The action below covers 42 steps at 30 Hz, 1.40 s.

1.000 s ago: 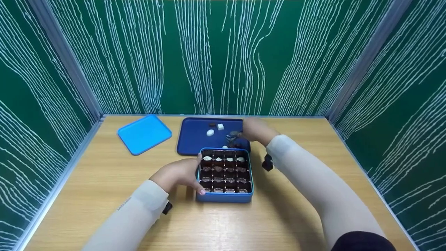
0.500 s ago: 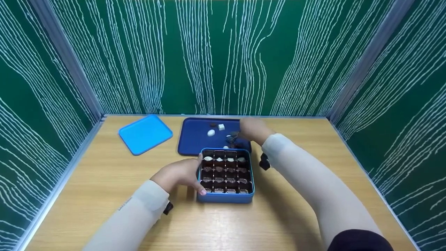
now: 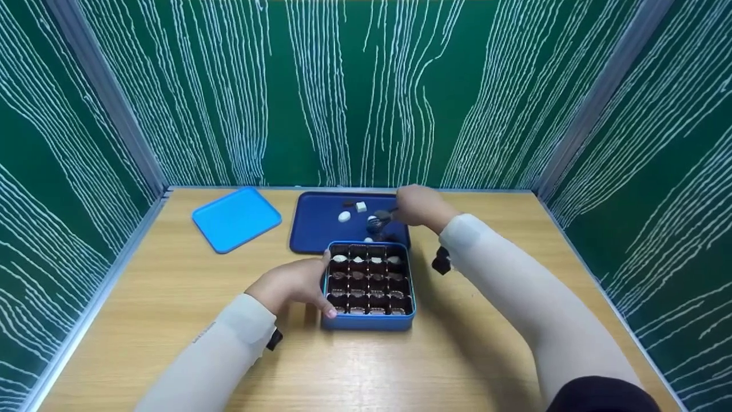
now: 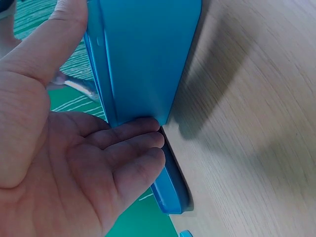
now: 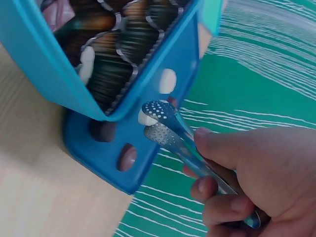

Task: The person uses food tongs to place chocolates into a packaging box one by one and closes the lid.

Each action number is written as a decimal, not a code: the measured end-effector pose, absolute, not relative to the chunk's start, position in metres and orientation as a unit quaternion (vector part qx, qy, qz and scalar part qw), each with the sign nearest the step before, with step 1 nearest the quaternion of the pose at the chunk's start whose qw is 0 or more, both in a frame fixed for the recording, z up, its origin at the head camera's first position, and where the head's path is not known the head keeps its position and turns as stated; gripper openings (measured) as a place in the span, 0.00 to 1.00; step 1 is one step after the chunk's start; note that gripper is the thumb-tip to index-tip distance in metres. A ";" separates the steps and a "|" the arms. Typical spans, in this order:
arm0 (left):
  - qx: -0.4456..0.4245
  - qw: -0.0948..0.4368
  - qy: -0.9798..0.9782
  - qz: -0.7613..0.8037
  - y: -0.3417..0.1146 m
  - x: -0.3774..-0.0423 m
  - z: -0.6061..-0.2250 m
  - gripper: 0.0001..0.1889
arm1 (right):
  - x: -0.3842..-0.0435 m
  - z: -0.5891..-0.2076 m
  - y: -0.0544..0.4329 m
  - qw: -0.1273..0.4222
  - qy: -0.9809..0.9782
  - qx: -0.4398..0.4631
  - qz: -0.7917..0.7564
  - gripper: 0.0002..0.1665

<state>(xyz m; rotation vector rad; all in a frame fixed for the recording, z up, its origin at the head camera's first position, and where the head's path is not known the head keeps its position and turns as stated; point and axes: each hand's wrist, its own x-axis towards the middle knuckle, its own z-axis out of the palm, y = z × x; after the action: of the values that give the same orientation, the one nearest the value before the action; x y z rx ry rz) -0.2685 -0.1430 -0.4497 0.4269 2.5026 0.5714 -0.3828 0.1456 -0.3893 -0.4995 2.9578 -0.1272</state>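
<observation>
My left hand (image 3: 294, 281) holds the blue tin box (image 3: 366, 324) by its left side. In the left wrist view its fingertips lie against the tin's wall and the thumb is at the rim. A dark divided insert (image 3: 366, 286) fills the tin, with a row of white chocolates and a row of brown ones behind lower compartments whose contents are hard to make out. Behind the tin, my right hand (image 3: 420, 205) grips metal tongs (image 5: 197, 167) with perforated ends. A white chocolate (image 5: 144, 117) shows between the tong tips, over the dark blue tray (image 3: 314, 229).
On the tray sit a white oval piece (image 3: 344, 217), a white square piece (image 3: 361, 206) and some dark pieces. The light blue lid (image 3: 237, 220) lies at the back left of the wooden table (image 3: 171, 297). Green panels (image 3: 366, 97) stand behind and at both sides.
My right hand has risen slightly, and the tongs now show more clearly beside it with a white piece at their tips. My left hand and the tin have stayed in place.
</observation>
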 end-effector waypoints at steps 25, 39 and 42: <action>0.157 0.264 0.927 0.216 -0.150 -0.267 -0.451 0.82 | -0.251 -0.347 0.163 0.155 0.949 -0.266 0.062 0.33; 0.169 0.261 0.925 0.218 -0.145 -0.267 -0.453 0.83 | -0.247 -0.360 0.127 0.127 0.939 -0.276 0.159 0.34; 0.170 0.262 0.925 0.217 -0.143 -0.267 -0.452 0.83 | -0.249 -0.363 0.120 0.118 0.929 -0.291 0.196 0.33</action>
<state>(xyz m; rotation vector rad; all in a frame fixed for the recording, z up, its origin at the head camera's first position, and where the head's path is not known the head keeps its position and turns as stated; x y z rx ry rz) -0.2671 -0.1432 -0.4522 0.4607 2.5037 0.5861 -0.2489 0.1204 -0.3631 -0.8512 2.7169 0.5744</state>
